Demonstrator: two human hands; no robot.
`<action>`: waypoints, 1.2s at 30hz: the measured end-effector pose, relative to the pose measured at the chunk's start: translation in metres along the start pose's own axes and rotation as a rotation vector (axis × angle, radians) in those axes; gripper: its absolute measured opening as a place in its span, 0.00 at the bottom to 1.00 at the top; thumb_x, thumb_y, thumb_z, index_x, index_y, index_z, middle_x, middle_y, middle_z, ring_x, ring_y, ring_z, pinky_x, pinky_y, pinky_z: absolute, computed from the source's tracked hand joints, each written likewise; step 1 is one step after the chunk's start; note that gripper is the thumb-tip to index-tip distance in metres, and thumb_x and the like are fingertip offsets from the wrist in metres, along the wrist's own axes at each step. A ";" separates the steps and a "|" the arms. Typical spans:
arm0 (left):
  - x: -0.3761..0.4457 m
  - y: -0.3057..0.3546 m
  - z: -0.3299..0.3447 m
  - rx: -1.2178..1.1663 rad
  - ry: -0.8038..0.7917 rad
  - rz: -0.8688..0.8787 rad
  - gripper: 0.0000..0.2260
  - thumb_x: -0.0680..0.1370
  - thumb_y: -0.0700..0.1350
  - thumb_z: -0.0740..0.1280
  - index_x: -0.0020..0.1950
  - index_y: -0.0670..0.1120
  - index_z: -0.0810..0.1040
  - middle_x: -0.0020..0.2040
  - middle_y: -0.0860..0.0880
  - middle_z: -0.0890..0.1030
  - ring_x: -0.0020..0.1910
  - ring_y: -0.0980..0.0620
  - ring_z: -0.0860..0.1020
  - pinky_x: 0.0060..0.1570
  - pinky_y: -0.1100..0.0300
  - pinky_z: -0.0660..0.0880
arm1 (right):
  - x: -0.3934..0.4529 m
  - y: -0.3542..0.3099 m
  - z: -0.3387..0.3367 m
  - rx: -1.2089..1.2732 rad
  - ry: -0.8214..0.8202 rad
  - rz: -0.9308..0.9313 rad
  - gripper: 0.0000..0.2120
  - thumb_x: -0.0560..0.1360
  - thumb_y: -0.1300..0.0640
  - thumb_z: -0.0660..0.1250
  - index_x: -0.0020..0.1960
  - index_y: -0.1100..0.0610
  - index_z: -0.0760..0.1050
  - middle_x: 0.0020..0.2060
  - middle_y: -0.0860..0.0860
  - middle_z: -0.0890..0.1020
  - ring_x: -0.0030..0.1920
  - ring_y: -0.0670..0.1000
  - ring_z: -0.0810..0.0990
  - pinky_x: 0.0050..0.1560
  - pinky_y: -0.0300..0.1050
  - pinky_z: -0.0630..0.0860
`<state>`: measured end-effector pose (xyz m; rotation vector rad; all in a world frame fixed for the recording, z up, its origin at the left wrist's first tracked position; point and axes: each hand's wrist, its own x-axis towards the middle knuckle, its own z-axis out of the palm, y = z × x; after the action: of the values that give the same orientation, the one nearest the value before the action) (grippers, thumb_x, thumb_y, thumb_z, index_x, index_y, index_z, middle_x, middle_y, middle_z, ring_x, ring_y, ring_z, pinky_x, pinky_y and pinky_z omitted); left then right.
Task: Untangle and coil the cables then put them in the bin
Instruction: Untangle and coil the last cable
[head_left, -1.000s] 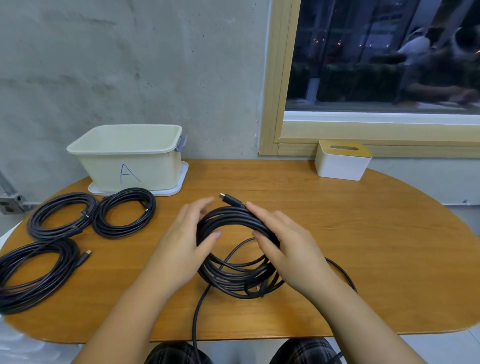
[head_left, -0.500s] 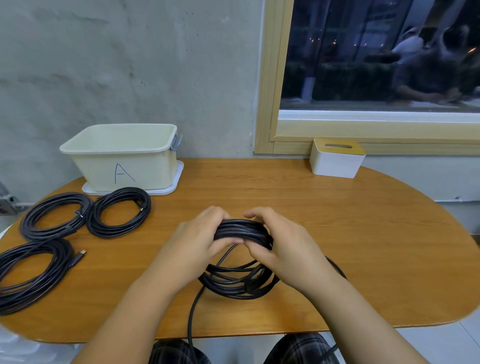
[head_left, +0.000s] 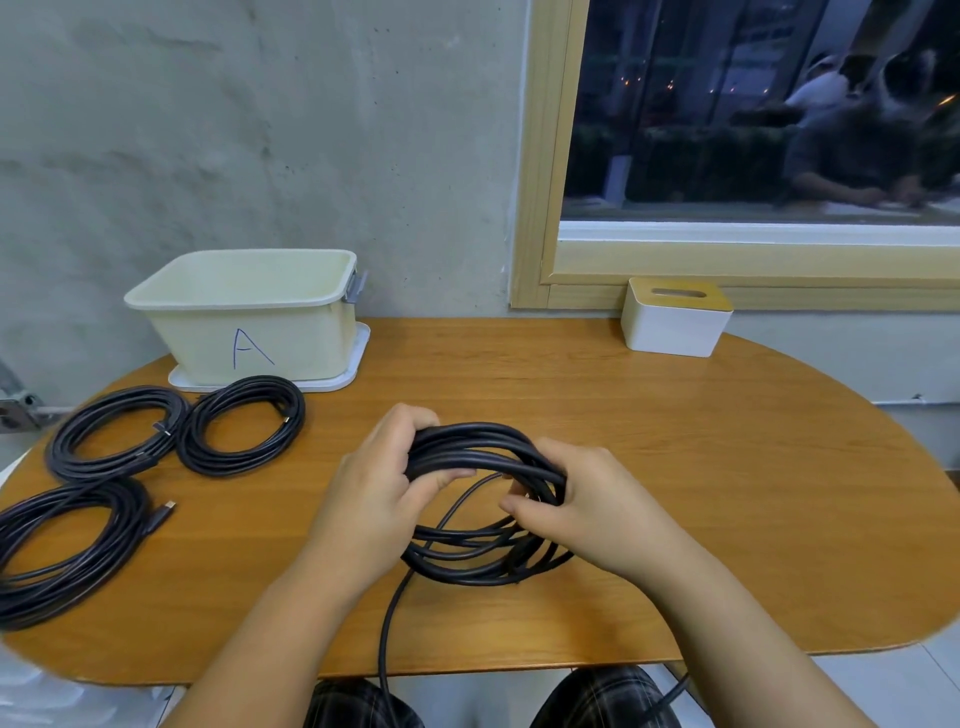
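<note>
A black cable coil (head_left: 480, 452) lies at the middle of the wooden table (head_left: 701, 467), its far side lifted a little. My left hand (head_left: 379, 493) grips the coil's far left strands, thumb under them. My right hand (head_left: 576, 506) holds the coil's right side, fingers curled round the strands. A loose end (head_left: 387, 629) runs from the coil over the table's near edge. The cream bin marked A (head_left: 249, 312) stands at the back left on a white lid. Three coiled black cables lie left: one (head_left: 117, 431), another (head_left: 241, 423) and a larger one (head_left: 67, 545).
A white box with a wooden slotted top (head_left: 675, 322) stands at the back right under the window frame. The concrete wall runs behind the table. My knees show below the table's near edge.
Both hands went from lying flat over the coil to gripping its strands. The plug that stuck out at the coil's far side is no longer seen. The far side has been raised.
</note>
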<state>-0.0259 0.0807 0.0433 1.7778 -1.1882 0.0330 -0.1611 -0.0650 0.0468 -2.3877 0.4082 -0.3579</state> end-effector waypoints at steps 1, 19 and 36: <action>0.000 -0.001 0.000 -0.029 0.021 -0.012 0.12 0.67 0.62 0.63 0.45 0.59 0.68 0.39 0.57 0.74 0.41 0.61 0.74 0.38 0.68 0.69 | -0.001 0.000 0.000 0.028 0.004 -0.008 0.06 0.73 0.48 0.69 0.46 0.49 0.76 0.36 0.49 0.80 0.37 0.48 0.77 0.42 0.51 0.76; 0.004 -0.014 -0.012 0.491 -0.148 0.064 0.30 0.69 0.66 0.62 0.67 0.55 0.67 0.65 0.58 0.67 0.72 0.62 0.51 0.70 0.54 0.44 | 0.004 -0.016 0.002 -0.413 0.007 -0.053 0.12 0.79 0.42 0.56 0.53 0.51 0.67 0.38 0.45 0.76 0.39 0.49 0.77 0.39 0.44 0.73; 0.017 0.011 -0.006 0.201 -0.239 0.081 0.22 0.70 0.68 0.57 0.63 0.65 0.73 0.50 0.72 0.74 0.56 0.70 0.71 0.51 0.79 0.65 | 0.007 -0.012 -0.003 -0.261 0.090 -0.185 0.27 0.69 0.33 0.63 0.62 0.45 0.70 0.44 0.43 0.81 0.43 0.44 0.79 0.42 0.43 0.76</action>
<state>-0.0219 0.0727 0.0621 1.9477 -1.4718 -0.0141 -0.1533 -0.0611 0.0578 -2.6807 0.2898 -0.5247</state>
